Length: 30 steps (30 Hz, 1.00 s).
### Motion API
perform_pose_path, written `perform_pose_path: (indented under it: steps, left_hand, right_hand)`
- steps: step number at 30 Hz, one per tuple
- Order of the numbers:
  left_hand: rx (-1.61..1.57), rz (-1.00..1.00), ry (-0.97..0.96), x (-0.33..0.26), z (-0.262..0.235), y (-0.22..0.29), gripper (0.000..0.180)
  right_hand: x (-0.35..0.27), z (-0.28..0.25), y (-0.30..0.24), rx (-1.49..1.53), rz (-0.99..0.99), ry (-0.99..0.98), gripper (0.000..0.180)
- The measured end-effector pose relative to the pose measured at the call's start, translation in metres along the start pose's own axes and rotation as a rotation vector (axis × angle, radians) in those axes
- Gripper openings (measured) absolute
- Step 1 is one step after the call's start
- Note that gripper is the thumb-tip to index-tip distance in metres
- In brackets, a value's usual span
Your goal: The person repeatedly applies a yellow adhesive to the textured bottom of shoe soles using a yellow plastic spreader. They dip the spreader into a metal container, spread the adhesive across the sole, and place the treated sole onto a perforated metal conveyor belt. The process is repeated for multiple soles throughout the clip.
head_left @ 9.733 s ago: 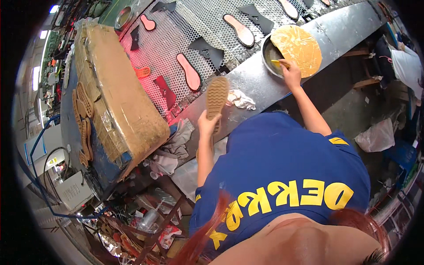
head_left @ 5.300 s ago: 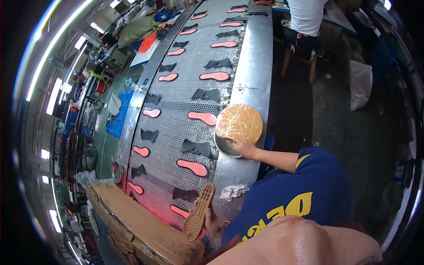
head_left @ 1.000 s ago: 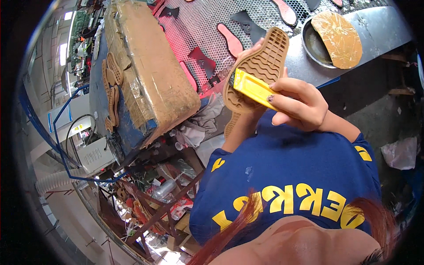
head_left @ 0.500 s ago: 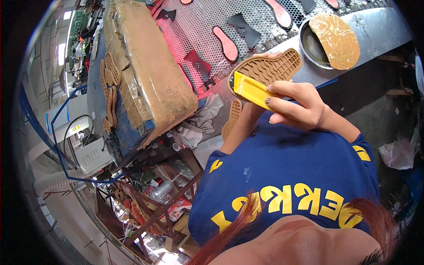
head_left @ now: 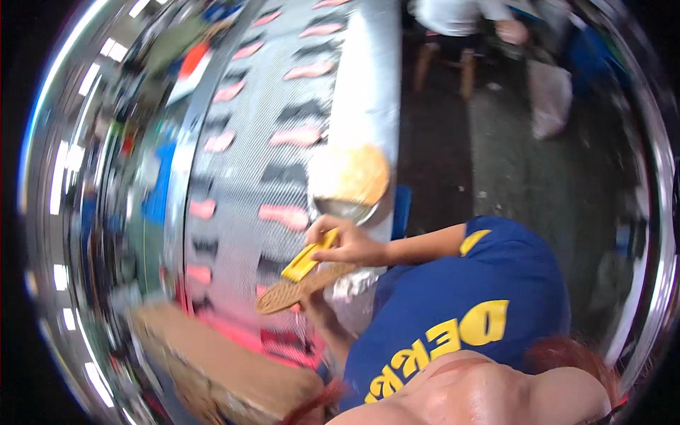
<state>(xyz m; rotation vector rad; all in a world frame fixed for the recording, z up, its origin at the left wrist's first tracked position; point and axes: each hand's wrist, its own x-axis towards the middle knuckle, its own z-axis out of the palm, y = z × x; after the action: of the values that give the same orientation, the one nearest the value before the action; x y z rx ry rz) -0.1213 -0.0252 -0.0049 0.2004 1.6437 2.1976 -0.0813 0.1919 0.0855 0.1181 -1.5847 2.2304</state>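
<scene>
Yellow brush point(head_left: 306, 260) pinched, right hand point(head_left: 352, 246) (fingers curled)

A glue bowl point(head_left: 348, 185) and conveyor mesh point(head_left: 248, 177) crowd ahead; rightward floor point(head_left: 524, 177) lies open.

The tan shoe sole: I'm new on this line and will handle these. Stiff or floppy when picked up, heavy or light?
The tan shoe sole probably flexes somewhat: it looks thin and flat. Likely light, since the left hand alone seems to hold it from beneath, though blur hides the grip. Its ridged tread should resist slipping.
</scene>
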Motion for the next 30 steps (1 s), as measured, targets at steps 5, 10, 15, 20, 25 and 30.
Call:
perform_pose_path:
  steps: [5, 10, 15, 20, 25, 30]
  left_hand:
    - [-0.721, -0.215, -0.591, 0.035, -0.009, 0.025, 0.070]
    - [-0.752, -0.358, -0.550, 0.024, 0.044, 0.047, 0.065]
    - [-0.720, -0.420, -0.284, 0.017, 0.025, 0.038, 0.061]
    - [-0.792, -0.480, -0.048, 0.017, -0.008, -0.004, 0.063]
    - [-0.846, -0.346, -0.241, -0.007, 0.030, 0.037, 0.067]
    - [-0.817, -0.251, -0.272, -0.014, 0.058, 0.066, 0.071]
  right_hand:
    - [0.007, -0.015, 0.002, 0.182, 0.115, 0.256, 0.030]
    - [-0.001, -0.017, -0.011, -0.269, -0.282, 0.089, 0.022]
    - [0.004, -0.006, -0.001, -0.513, -0.534, -0.062, 0.023]
    - [0.014, -0.011, 0.003, -0.535, -0.558, -0.115, 0.026]
    - [0.005, 0.004, -0.011, -0.666, -0.503, -0.195, 0.025]
    - [0.025, 0.000, -0.015, -0.516, -0.450, -0.328, 0.021]
